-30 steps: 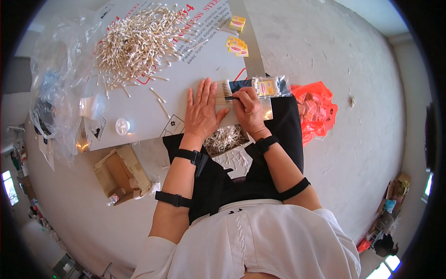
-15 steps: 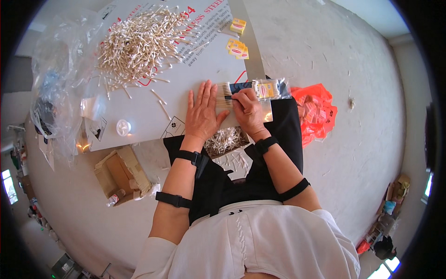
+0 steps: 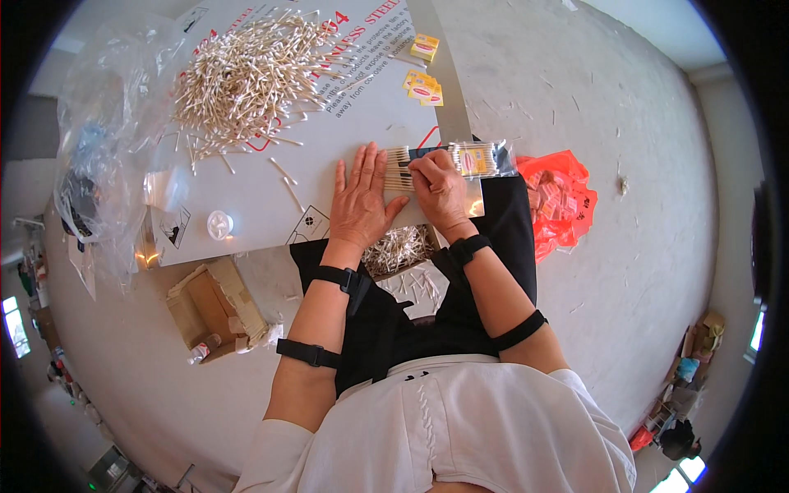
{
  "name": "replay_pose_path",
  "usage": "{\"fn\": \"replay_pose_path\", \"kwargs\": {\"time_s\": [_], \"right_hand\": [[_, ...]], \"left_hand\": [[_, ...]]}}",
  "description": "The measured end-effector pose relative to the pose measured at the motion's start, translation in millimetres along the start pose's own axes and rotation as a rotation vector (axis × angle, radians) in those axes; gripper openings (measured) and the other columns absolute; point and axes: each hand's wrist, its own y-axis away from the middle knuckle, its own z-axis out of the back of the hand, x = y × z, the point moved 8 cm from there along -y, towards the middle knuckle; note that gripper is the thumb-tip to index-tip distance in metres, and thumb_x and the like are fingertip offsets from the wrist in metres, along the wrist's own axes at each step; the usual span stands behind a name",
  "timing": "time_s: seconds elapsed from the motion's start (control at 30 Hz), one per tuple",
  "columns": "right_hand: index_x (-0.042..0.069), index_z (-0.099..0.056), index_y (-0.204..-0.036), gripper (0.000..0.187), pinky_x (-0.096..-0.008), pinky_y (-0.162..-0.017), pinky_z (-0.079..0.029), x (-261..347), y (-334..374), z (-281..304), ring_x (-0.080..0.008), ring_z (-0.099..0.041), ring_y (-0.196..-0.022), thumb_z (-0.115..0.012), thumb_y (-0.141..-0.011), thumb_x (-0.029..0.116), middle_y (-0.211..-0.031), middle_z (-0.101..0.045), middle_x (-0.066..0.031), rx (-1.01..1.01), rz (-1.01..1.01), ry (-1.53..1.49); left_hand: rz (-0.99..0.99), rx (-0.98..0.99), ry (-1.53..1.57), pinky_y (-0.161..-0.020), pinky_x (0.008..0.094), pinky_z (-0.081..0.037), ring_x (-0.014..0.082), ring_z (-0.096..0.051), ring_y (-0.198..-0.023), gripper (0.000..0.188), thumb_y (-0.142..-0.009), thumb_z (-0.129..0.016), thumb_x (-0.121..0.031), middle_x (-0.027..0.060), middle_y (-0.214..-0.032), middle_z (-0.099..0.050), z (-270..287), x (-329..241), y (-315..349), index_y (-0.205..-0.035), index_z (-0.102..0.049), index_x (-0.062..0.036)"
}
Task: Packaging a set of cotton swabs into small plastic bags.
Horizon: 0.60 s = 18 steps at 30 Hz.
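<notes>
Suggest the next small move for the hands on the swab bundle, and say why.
Probably push the swab bundle further into the clear packet. The left hand lies flat on the bundle's near end, the right hand pinches at the packet's mouth, and part of the bundle is outside.

Bright, even daylight fills the fisheye view, washing the pale concrete floor (image 3: 625, 140) almost white at the upper right. Small windows glow at the far left and right rims. Glare flares off the clear plastic bag (image 3: 90, 140) at the white board's (image 3: 271, 214) left edge and off a glossy patch near its lower left corner. Shadows are soft and short, pooling under both hands and beneath the board's near edge. Straight edges bow toward the black circular rim, where detail smears; the centre stays sharp, without motion blur.
</notes>
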Motion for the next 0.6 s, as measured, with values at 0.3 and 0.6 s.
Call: {"fn": "replay_pose_path", "kwargs": {"time_s": [0.3,0.6], "right_hand": [[0.012,-0.069,-0.092,0.012,-0.0393,-0.062,-0.052,-0.8,-4.5,-1.7,-0.0278,-0.064,-0.077,-0.066,-0.081,0.010,-0.087,-0.061,-0.0060,0.008,-0.052,0.003],[0.012,-0.069,-0.090,0.009,-0.0403,-0.062,-0.052,-2.4,-4.3,-7.1,-0.0292,-0.064,-0.075,-0.066,-0.082,0.012,-0.082,-0.061,-0.0080,0.075,-0.059,0.023]], "left_hand": [[-0.002,-0.009,0.014,-0.118,0.0519,-0.012,0.0279,-0.019,-0.147,0.083,-0.090,-0.051,-0.056,0.0132,-0.158,-0.022,0.3,-0.3,0.4,-0.151,-0.025,-0.0056],[-0.007,-0.009,0.010,-0.118,0.0521,-0.011,0.0282,-0.019,-0.147,0.084,-0.091,-0.046,-0.060,0.0136,-0.158,-0.023,0.1,0.6,0.7,-0.150,-0.025,-0.0047]]}}
